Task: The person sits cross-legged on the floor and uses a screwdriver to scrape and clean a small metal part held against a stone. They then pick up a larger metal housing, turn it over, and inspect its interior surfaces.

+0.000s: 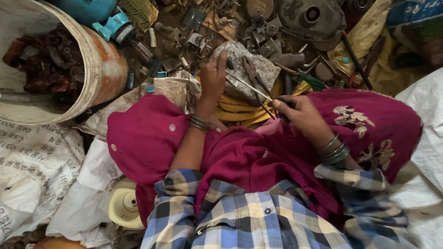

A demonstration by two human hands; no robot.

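The right hand (295, 110) is closing tight around the near end of a thin metal rod (249, 87), whose far end is reaching across the grey stone (249, 64). The left hand (213, 76) is resting half-curled on the stone's left edge, fingertips touching it. Pliers (254, 76) are lying on the stone beside the rod. Best keeping the rod flat on the stone and the grip firm. Beyond the stone, metal scrap (258, 27) is piling up.

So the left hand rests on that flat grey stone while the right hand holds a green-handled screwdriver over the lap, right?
Not quite. The head view shows the right hand holding a thin metal rod, not the screwdriver; the green-handled screwdriver lies untouched among the scrap. The left hand does rest on the grey stone.
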